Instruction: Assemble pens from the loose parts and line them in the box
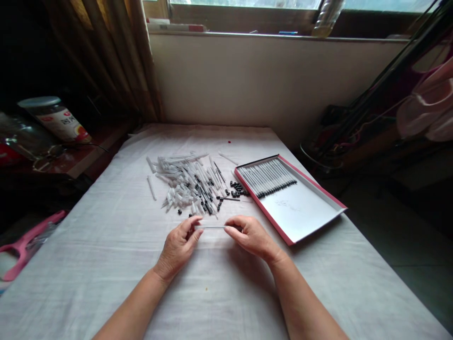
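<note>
A thin, pale pen barrel (213, 227) lies level between my two hands, above the cloth. My left hand (180, 242) pinches one end of it between thumb and fingers. The other end sits in the pinch of my right hand (250, 236), where fingers hide its tip. Just beyond my hands spreads a heap of clear pen parts (186, 177), with dark refills and small black plugs (238, 189) along its right side. To the right, a shallow red-edged box lid (300, 217) holds a row of pens (269, 177) with black ends.
White cloth covers the table (106, 264). A pink-handled item (24, 243) is by its left edge. A lidded jar (58, 118) stands on a side shelf at left. Behind the table are a wall, a curtain (106, 56) and a window sill.
</note>
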`<state>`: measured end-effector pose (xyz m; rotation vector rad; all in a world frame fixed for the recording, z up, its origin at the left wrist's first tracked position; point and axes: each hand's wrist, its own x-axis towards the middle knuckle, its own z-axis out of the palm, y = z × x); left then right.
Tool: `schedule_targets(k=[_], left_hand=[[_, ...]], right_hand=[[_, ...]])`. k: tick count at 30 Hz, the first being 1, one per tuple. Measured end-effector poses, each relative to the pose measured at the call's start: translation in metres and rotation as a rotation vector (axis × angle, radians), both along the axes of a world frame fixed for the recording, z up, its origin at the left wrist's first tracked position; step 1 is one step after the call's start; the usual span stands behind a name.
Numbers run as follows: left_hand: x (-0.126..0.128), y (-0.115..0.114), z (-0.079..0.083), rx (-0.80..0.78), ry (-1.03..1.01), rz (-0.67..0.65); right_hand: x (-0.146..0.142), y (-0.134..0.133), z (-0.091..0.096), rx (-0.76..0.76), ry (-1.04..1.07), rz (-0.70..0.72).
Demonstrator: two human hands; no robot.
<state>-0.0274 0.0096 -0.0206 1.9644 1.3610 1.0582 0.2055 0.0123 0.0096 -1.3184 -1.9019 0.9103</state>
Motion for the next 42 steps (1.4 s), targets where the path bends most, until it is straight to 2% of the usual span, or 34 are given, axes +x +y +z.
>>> schedule_targets(k=[2,4,5,7,8,9,11,13,16,23,31,39,42], left_hand=[[0.0,0.002,-0.001,-0.092,-0.103,0.05],[0.0,0.004,-0.002,-0.151,-0.18,0.068],[0.0,0.005,-0.003,-0.169,-0.197,0.067],[0.0,0.005,-0.003,-0.192,-0.189,0.058],[0.001,0.005,-0.004,-0.199,-0.175,0.055],[0.001,0.005,-0.004,-0.206,-0.162,0.055],[0.001,0.004,-0.004,-0.214,-0.144,0.063],[0.001,0.004,-0.005,-0.219,-0.134,0.07],[0.001,0.004,-0.003,-0.209,-0.119,0.076],[0.002,0.005,0.0,-0.183,-0.101,0.085],[0.001,0.005,-0.004,-0.17,-0.099,0.08],[0.002,0.005,-0.003,-0.178,-0.119,0.073],[0.003,0.005,-0.001,-0.192,-0.153,0.068]], right_hand=[[0.011,0.01,0.006,0.104,0.018,-0.125],[0.03,0.029,0.011,0.201,0.065,-0.363],[0.043,0.041,0.013,0.202,0.058,-0.485],[0.067,0.069,0.014,0.129,-0.021,-0.688],[0.078,0.082,0.014,0.045,-0.106,-0.753],[0.086,0.094,0.014,-0.049,-0.19,-0.812],[0.095,0.111,0.013,-0.139,-0.353,-0.863],[0.095,0.119,0.01,-0.169,-0.451,-0.874],[0.088,0.121,0.006,-0.184,-0.489,-0.861],[0.081,0.118,-0.001,-0.136,-0.647,-0.743],[0.079,0.118,-0.003,-0.099,-0.689,-0.71],[0.073,0.116,0.007,-0.066,-0.744,-0.69],[0.06,0.114,0.016,0.033,-0.755,-0.685]])
